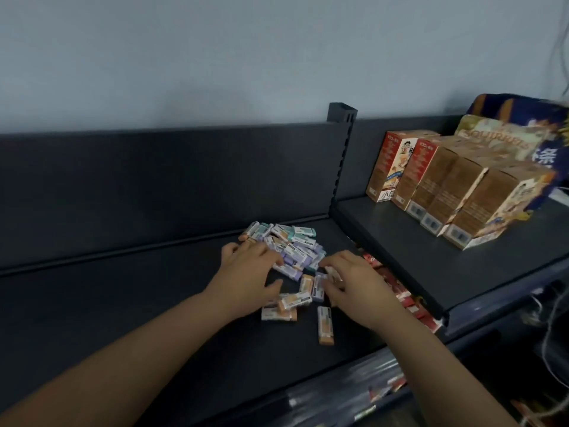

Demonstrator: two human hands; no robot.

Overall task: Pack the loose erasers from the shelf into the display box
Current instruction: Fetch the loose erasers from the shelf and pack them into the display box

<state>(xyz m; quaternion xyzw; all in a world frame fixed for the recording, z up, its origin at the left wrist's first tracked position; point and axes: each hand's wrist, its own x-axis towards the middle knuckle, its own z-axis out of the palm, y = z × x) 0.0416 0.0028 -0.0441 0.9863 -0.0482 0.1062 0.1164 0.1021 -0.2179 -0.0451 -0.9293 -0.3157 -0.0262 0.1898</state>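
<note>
"SQUIRRELS" on the pale lid (495, 142) behind the brown cartons (446, 192)

Dim, soft indoor light with faint shadows on the dark shelf (123, 303), wide-angle bowing of its edges, and motion blur smearing the boxes (455, 195) at right.

My forearms reach from the lower frame to its centre; left hand (246, 272) palm down, fingers spread; right hand (357, 283) fingers curled.
</note>
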